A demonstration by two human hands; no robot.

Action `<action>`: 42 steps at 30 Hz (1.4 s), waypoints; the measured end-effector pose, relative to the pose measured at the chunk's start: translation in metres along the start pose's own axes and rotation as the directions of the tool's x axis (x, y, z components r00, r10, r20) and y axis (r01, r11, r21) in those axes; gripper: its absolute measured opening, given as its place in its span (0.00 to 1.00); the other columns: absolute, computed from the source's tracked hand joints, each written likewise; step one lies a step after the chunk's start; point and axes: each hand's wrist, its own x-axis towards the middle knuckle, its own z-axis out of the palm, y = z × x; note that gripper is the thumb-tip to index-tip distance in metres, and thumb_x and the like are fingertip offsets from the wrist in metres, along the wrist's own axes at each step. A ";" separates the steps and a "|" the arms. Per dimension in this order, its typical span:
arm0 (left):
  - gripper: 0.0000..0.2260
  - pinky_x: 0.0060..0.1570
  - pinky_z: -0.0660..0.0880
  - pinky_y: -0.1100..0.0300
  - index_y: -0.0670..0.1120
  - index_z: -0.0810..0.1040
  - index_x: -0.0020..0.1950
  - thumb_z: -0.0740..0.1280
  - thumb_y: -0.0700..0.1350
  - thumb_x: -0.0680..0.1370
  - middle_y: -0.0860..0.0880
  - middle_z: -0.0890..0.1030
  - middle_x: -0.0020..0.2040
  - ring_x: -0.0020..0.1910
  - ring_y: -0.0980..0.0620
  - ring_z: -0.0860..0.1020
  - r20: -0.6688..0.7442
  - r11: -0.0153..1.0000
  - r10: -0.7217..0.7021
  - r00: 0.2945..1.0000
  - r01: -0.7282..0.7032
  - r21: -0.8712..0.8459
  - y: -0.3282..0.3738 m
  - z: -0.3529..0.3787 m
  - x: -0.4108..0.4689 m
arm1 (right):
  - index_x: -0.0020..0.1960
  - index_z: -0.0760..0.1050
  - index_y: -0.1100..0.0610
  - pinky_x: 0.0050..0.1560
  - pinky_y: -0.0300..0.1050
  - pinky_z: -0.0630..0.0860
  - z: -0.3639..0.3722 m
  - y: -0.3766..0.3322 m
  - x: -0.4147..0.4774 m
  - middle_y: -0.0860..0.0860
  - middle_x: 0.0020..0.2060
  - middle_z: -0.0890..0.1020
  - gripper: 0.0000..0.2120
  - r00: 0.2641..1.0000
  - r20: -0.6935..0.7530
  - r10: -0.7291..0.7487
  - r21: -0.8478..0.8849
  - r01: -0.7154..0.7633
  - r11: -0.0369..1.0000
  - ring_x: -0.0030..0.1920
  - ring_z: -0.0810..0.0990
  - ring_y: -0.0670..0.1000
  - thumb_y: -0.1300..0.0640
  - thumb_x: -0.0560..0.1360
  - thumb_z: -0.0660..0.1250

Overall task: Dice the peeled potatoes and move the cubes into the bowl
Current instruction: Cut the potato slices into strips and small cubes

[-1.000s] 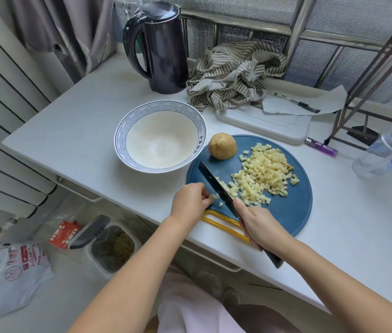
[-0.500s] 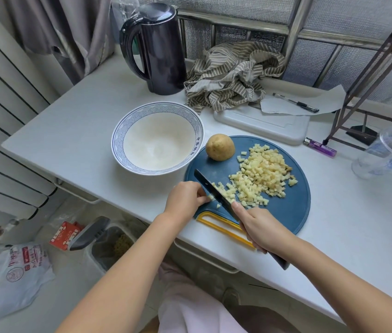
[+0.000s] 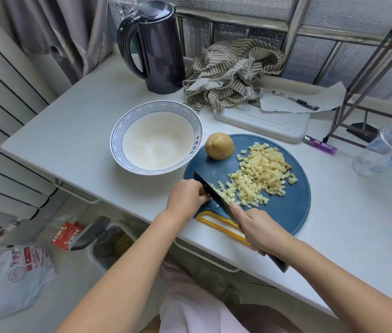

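Blue plastic forms the round cutting board [image 3: 284, 212] on which pale potato cubes [image 3: 259, 174] are heaped toward its far right side, well clear of the blade so that room is left for cutting. A whole potato [image 3: 219, 145] is kept at the board's far left edge, just beside the bowl [image 3: 118, 140], apparently awaiting its turn. No cubes are seen in the bowl, which is set against the board's left rim, probably so that the transfer will be short.

A dark knife [image 3: 210, 189] is gripped by the right hand [image 3: 257, 228], fingers wrapped tightly around the handle and the forefinger laid forward along the blade, presumably for control; the wrist is angled in from the counter's near edge. The last small strip of potato is pinned at the board's near left edge by the left hand [image 3: 186, 197], its fingers curled together with tips tucked against the flat of the blade, seemingly to guard them. The piece itself is almost wholly hidden. Dicing is judged nearly finished for this potato, with moving not yet begun.
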 end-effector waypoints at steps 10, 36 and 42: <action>0.08 0.43 0.74 0.56 0.45 0.84 0.47 0.70 0.49 0.75 0.48 0.84 0.45 0.46 0.47 0.80 0.025 0.999 0.009 1.000 -0.010 0.039 -0.002 0.000 0.000 | 0.33 0.62 0.58 0.26 0.40 0.71 0.012 -0.016 -0.005 0.56 0.28 0.71 0.29 0.998 -0.006 0.058 0.059 -0.057 0.997 0.20 0.70 0.52 0.40 0.83 0.44; 0.06 0.44 0.76 0.59 0.45 0.84 0.43 0.72 0.47 0.74 0.50 0.83 0.41 0.43 0.52 0.80 0.018 0.990 -0.096 0.995 0.097 -0.102 0.006 0.005 -0.003 | 0.32 0.66 0.57 0.24 0.40 0.68 -0.015 0.030 0.019 0.52 0.22 0.69 0.30 0.996 -0.069 0.062 0.277 -0.041 0.960 0.20 0.66 0.50 0.36 0.81 0.51; 0.07 0.44 0.78 0.57 0.45 0.83 0.42 0.72 0.48 0.75 0.52 0.82 0.38 0.41 0.52 0.80 0.009 0.966 -0.135 0.991 0.134 -0.220 0.014 0.014 0.002 | 0.37 0.65 0.58 0.23 0.40 0.63 -0.031 0.039 0.022 0.52 0.24 0.67 0.28 0.992 0.008 0.129 0.356 -0.123 0.926 0.22 0.64 0.51 0.34 0.79 0.54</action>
